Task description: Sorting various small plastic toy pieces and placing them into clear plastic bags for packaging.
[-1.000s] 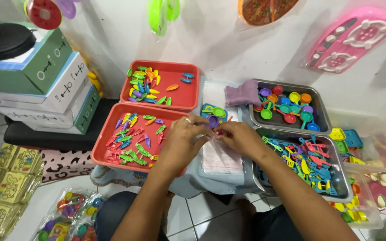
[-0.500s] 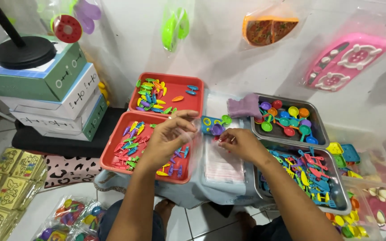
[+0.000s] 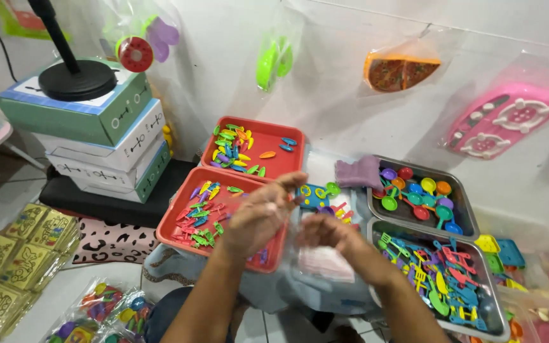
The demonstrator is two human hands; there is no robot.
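The clear bag point(image 3: 316, 244) sits between both hands now, over the middle of the table, just right of the near red tray point(image 3: 179, 238). The left hand point(image 3: 258, 216) has come up and toward the middle since a second ago, fingers point(image 3: 287, 184) pinched narrow on the bag's top edge; what they grip beyond the film is too blurred to tell. The right hand point(image 3: 332, 232) has dropped back from the small toys point(image 3: 316, 195) at the centre and curls loosely around the bag's right side; I cannot tell whether it is closed on it. By my reading the bag is being held open or gathered, not picked from.

Outward: the far red tray point(image 3: 287, 162) holds coloured slivers, the two grey trays, one point(image 3: 462, 219) with spoons and one point(image 3: 490, 321) with forks and cutlery, lie toward the right edge. A purple cloth point(image 3: 357, 171) rests behind them.

The table is low and cloth-covered, against a white wall hung with bagged toys point(image 3: 506, 121). Stacked boxes point(image 3: 96, 140) stand left with a black stand point(image 3: 74, 76) on top; tiled floor below, packets point(image 3: 14, 254) piled on it.
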